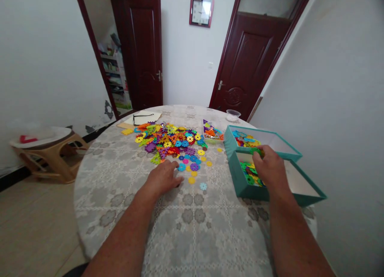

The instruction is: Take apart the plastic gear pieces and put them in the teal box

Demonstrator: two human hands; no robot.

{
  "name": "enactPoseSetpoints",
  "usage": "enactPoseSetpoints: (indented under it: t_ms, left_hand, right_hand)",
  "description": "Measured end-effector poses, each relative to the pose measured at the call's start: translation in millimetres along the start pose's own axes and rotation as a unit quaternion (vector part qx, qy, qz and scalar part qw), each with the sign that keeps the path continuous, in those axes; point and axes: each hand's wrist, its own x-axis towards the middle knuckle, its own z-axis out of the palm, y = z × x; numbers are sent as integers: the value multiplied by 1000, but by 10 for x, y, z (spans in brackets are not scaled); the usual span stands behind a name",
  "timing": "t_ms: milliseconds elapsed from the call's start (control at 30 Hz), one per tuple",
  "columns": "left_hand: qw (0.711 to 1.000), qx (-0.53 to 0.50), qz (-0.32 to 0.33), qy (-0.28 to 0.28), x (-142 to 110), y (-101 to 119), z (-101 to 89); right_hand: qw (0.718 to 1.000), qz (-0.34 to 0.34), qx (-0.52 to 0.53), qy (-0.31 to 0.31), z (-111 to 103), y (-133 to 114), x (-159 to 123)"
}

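Observation:
A heap of colourful plastic snowflake discs (174, 139) lies on the table, with loose discs scattered on its near side. My left hand (162, 177) rests at the near edge of that heap, beside a blue disc (181, 167), its thumb and fingers apart and no piece visible between them. Over the near teal box (249, 185), my right hand (269, 165) has its fingertips closed on a green disc (255, 150), partly hidden by the fingers. Green and yellow discs (249, 175) lie inside this box below the hand.
Behind it stands a second teal box (288, 143) holding mixed discs. A clear tray (213, 134) of discs and a clear bowl (233, 115) sit farther back. Eyeglasses (143, 118) lie on paper at the far left. A patterned cloth (192, 237) covers the round table.

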Motion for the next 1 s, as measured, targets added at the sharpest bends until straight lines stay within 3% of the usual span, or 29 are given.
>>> enactPoseSetpoints:
  t_ms: [100,167,300,367,467,633,700,767,867,933,1000]
  left_hand:
    - [997,2,0,-78,-82,18,-84]
    - [994,-1,5,-107,-107,22,-123]
    - [993,-4,16,-115,-84,1,-134]
    - [995,3,23,-100,-52,-4,-103]
    - [996,26,39,-76,10,20,-14]
    - [996,59,68,2,103,104,191]
    - [994,54,91,35,114,124,248]
    - [991,45,112,53,107,127,280]
    - [991,34,116,63,86,102,305]
    - [991,32,113,57,79,76,327]
    - [992,35,110,42,82,52,356]
  right_hand:
    - [993,-26,-119,-5,62,114,-15]
    - [988,-46,-145,16,107,90,-33]
    - [979,-191,-33,66,270,-223,-165]
    - [965,-256,46,37,448,-456,-340]
    - [948,-301,84,-63,830,-747,-689]
    - [967,-198,5,-159,1354,-890,-1021]
    - [961,-209,33,-178,1428,-884,-1025]
    - [940,-262,91,-197,1454,-881,-981]
    - [931,-284,139,-181,1478,-906,-816]
    - [955,-239,105,-144,1512,-940,-629]
    - [982,-148,26,-117,1561,-970,-407]
